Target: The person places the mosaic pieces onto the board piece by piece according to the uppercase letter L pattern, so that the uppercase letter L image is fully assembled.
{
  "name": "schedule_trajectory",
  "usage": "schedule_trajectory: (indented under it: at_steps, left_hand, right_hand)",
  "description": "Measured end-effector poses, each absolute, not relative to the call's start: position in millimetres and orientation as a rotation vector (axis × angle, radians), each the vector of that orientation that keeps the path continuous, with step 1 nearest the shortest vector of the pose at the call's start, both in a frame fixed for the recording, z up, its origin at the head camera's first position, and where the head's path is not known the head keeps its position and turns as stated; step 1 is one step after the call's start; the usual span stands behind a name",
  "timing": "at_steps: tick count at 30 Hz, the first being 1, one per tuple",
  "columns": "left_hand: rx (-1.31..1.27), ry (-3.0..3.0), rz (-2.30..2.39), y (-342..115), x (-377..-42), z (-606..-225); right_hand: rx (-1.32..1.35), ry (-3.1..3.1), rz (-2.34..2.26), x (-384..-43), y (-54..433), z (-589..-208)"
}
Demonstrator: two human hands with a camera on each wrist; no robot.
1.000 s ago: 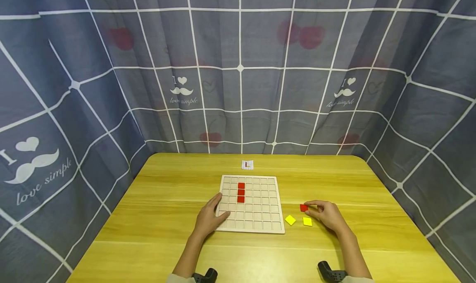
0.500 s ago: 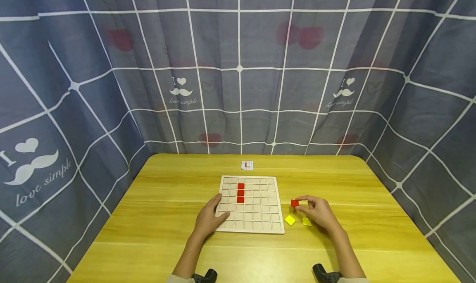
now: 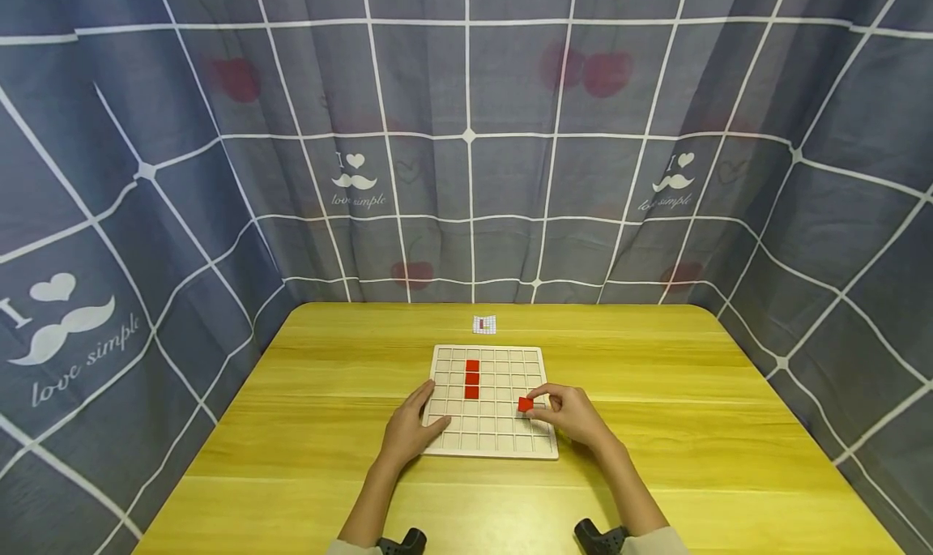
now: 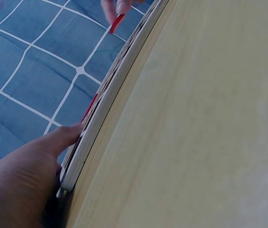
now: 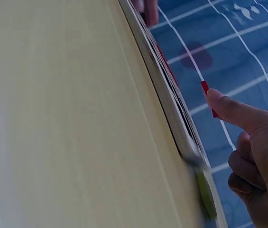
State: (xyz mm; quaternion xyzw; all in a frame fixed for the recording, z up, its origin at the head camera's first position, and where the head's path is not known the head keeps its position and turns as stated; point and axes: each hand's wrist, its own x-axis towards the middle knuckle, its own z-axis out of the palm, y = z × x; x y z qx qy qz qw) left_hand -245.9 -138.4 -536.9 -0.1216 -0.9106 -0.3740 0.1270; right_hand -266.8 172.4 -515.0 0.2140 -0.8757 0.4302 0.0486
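Observation:
A pale square grid board [image 3: 503,435] lies on the table, three red square tiles [image 3: 472,379] set in a vertical row in its cells, left of centre. My left hand [image 3: 408,427] rests on the board's left side, fingers along the edge and thumb over the surface; in the left wrist view the thumb [image 4: 65,138] lies on top. Between thumb and fingertips, my right hand [image 3: 573,416] pinches another red tile [image 3: 525,405] over the right part of the board. The right wrist view shows that tile [image 5: 208,99] raised above the board.
Behind the board lies a small card [image 3: 484,325] printed with a grid pattern. A yellow tile [image 5: 206,195] shows near the board's edge in the right wrist view; my right hand and arm hide that area in the head view. A grey-blue curtain [image 3: 466,174] surrounds the wooden table [image 3: 328,344].
My right hand has lifted the red tile from the table on the right and carried it left over the board. The left hand and board have stayed put.

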Motion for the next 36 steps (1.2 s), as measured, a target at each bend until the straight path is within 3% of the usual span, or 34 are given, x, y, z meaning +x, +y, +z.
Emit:
schedule_trajectory:
  at_steps: [18,36]
  left_hand:
    - [-0.353,-2.644,-1.079,-139,-247,-538]
    - [-0.367,-2.650,-1.064,-140,-246,-537]
  right_hand:
    - [0.761,-2.595,1.219,-281,92,-519]
    - [0.747,-2.684,1.086,-278,78,-530]
